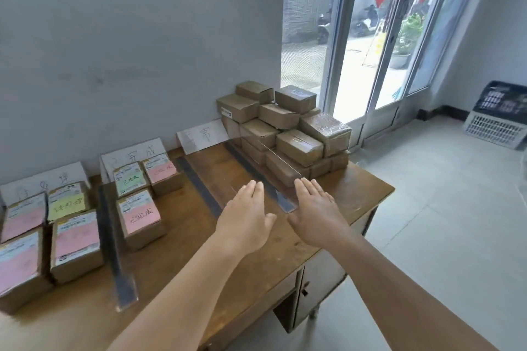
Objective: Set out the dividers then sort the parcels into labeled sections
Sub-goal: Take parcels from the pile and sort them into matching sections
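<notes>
Three clear dividers stand on a wooden table [342, 193]: a left divider [114, 242], a middle divider [199, 182] and a right divider [265, 162]. My left hand [245, 216] and my right hand [316, 213] hover flat with straight fingers on either side of the right divider's near end, holding nothing. A pile of brown parcels [285, 128] sits behind that divider. Parcels with pink and green notes [139, 193] fill the middle-left section. More labelled parcels [51, 231] lie at the far left. White paper signs [199, 134] lean on the wall.
A grey wall runs behind the table. Glass doors [370, 37] stand at the right, with tiled floor [442, 208] below. A plastic crate [496, 116] lies on the floor far right. A cupboard door [319, 285] sits under the table.
</notes>
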The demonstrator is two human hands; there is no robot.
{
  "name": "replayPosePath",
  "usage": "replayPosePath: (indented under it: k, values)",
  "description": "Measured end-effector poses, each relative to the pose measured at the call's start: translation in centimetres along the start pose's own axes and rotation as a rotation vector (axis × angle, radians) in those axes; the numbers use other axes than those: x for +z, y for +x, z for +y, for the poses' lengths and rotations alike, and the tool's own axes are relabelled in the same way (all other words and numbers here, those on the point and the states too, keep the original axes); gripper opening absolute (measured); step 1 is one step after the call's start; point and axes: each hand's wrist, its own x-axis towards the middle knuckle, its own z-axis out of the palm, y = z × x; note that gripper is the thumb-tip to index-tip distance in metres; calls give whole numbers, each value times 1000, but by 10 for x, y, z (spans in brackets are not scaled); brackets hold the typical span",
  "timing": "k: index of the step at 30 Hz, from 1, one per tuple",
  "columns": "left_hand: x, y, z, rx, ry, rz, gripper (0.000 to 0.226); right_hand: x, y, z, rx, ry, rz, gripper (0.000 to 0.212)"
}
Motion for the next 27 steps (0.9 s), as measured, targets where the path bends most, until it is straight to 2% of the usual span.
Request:
replayPosePath:
  k: [16,21,27]
  values:
    - [11,209,56,69,-80,-17,71,-60,150,100,112,74,142,72]
    - [11,248,54,-6,-86,-18,72,-68,192,117,93,131,133,73]
    - [12,292,51,-174,-108,17,74,-84,255,128,-33,180,123,73]
